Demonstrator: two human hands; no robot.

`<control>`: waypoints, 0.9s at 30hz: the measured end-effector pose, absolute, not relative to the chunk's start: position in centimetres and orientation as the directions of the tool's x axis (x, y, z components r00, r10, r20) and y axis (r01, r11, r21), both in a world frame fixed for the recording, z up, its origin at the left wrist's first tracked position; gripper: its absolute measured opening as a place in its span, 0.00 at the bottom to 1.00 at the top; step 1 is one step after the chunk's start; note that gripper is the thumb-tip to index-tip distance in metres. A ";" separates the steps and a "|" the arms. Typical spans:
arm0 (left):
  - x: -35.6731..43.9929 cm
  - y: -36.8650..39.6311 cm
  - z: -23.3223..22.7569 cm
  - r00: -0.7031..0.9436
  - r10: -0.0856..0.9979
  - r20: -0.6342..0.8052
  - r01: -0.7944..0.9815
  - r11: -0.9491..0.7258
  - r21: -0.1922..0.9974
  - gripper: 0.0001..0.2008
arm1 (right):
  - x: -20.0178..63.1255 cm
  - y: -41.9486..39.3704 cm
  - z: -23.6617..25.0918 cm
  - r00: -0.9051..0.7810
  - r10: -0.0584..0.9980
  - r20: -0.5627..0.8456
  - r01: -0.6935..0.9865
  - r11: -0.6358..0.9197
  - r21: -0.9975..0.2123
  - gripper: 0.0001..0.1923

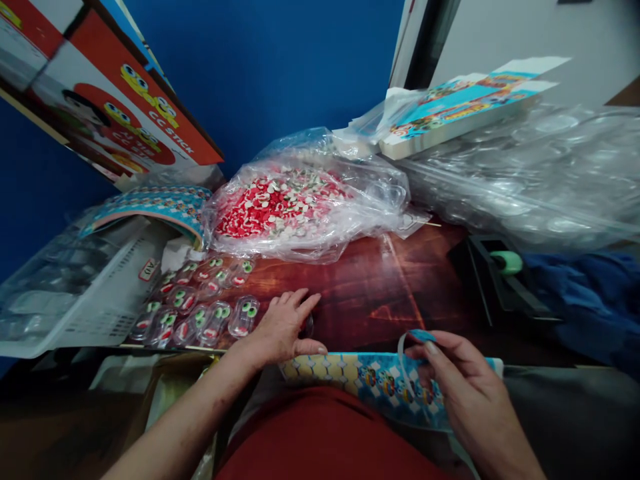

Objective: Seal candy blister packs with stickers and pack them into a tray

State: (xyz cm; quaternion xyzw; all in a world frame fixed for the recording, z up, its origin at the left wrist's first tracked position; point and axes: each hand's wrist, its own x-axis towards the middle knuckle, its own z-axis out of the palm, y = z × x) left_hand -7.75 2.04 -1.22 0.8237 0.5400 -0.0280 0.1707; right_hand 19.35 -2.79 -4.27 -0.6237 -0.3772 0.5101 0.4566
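My left hand (281, 325) rests palm down at the table's front edge, its fingers apart. A bit of clear plastic (309, 325) shows between its thumb and index finger; most of it is hidden. My right hand (463, 377) pinches a curled sticker strip (421, 335), blue on one face and pale on the other. Below it, a sticker sheet (345, 370) lies along the edge near my lap, its left part bare yellowish backing and its right part printed blue. Left of my left hand sit several clear plastic cases (243, 317) with green-and-white eye shapes and red pieces inside.
A clear bag of red and white pieces (280, 207) lies at the back. On the left are a white basket (95, 300) and a roll of stickers (150, 200). At right stand a black tape dispenser (493, 280) and a large bag of clear plastic (540, 173).
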 end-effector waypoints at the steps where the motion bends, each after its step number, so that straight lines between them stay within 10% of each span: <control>1: -8.5 2.1 -0.8 0.423 0.874 -0.237 0.895 -0.364 0.256 0.41 | 19.4 -2.8 -4.3 0.194 0.936 -0.293 0.009 -0.301 -0.954 0.18; 9: -10.5 2.1 -0.4 0.554 0.801 -0.226 0.827 -0.499 0.257 0.23 | 18.5 -2.1 -3.5 0.202 0.954 -0.222 0.081 -0.242 -0.967 0.16; 16: -3.2 4.1 -2.8 0.167 0.981 -0.101 0.948 -0.131 0.290 0.25 | 18.0 -1.5 -3.4 0.215 0.950 -0.228 0.028 -0.239 -0.971 0.14; 22: -4.4 3.0 -2.4 -0.005 0.991 0.136 0.783 -0.081 0.617 0.20 | 18.1 -1.3 -2.8 0.219 0.955 -0.199 -0.037 -0.196 -0.980 0.10; 27: -6.9 1.3 -0.6 0.011 0.983 -0.182 0.266 0.173 0.948 0.28 | 16.8 -1.1 0.4 0.063 0.998 -0.032 -0.021 -0.030 -0.999 0.03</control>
